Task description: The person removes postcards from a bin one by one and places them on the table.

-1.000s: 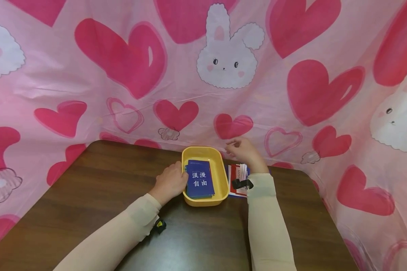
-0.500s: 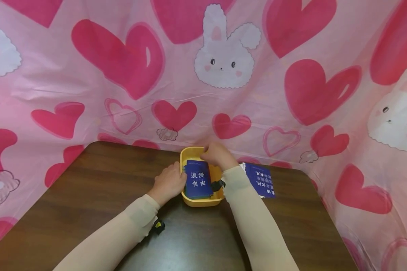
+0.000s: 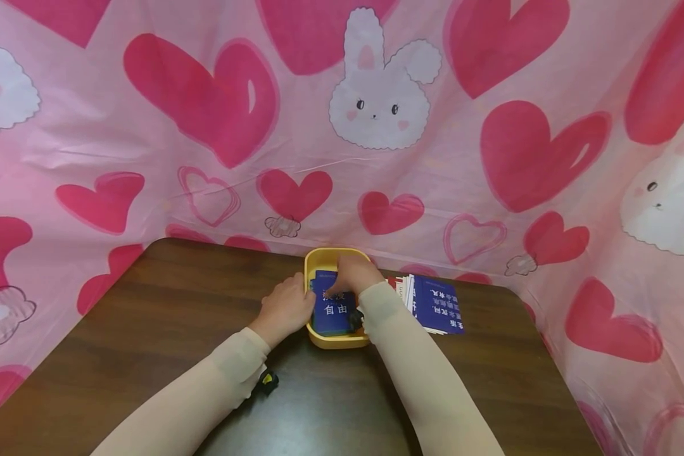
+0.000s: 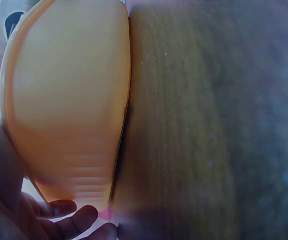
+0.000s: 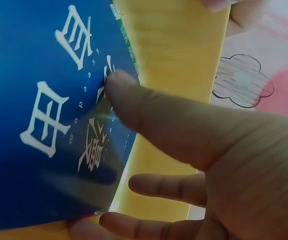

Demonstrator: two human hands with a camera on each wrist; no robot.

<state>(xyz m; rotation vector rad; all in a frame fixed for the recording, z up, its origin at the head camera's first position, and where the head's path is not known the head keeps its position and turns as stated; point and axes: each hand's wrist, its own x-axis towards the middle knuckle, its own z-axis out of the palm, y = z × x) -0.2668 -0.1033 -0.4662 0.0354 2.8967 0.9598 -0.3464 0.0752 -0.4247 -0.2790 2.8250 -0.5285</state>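
**One rounded rectangular yellow plastic tray [image 3: 339, 342], tended from both sides**

Your left hand [image 3: 286, 308]: grip closed on the tray's left rim, fingers curled over the wall. Your right hand [image 3: 358, 272]: inside the tray, grip partly open, thumb lying on the top card's face, fingers by its upper right corner; cannot tell whether they pinch it.

In the tray, one stack of rectangular blue cards [image 3: 335, 323], face up, four large white characters on top; number beneath not countable. Just right of the tray, one fanned group of blue, white and red printed cards [image 3: 440, 307], overlapping, flat on the dark brown wood-grain worktop [image 3: 125, 354]; count unclear, part hidden by your beige right sleeve [image 3: 422, 367]. Behind, pink heart-print cloth [image 3: 296, 145], three rabbit heads.
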